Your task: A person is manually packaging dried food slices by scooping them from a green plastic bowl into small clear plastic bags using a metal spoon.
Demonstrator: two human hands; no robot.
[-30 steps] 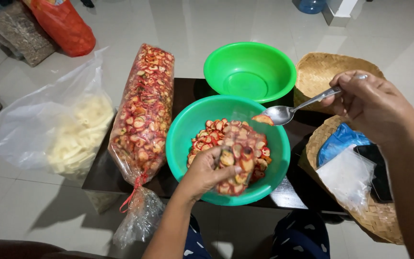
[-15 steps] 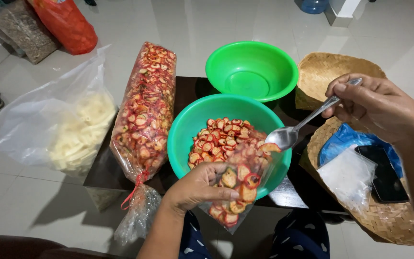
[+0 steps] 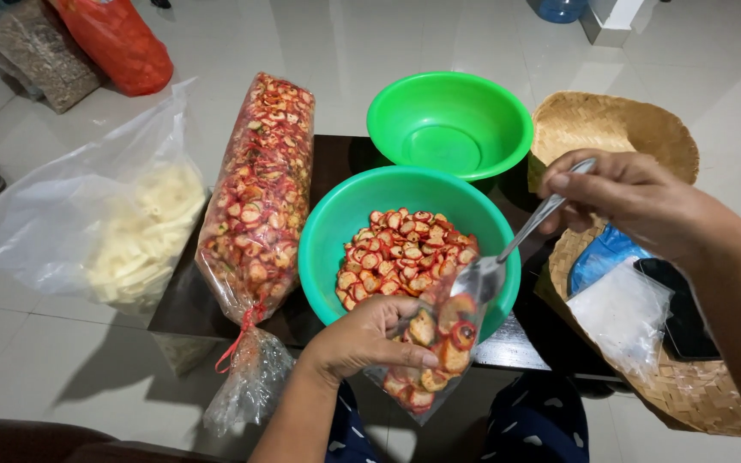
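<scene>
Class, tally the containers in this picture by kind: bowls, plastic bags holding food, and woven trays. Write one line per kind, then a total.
Green bowls: 2, one empty, one with red chips
Clear plastic bags with food: 3, the long tied bag, the pale-chip bag, the small bag in the left hand
Woven trays: 2
Total: 7

The left hand [image 3: 362,343] was held low, just in front of the bowl [image 3: 328,231], fingers curled and pinched on a small bag [image 3: 426,360]. The right hand [image 3: 623,197] was raised to the right of the bowl, fingers closed on a spoon [image 3: 508,253] angled down toward the bag.
</scene>
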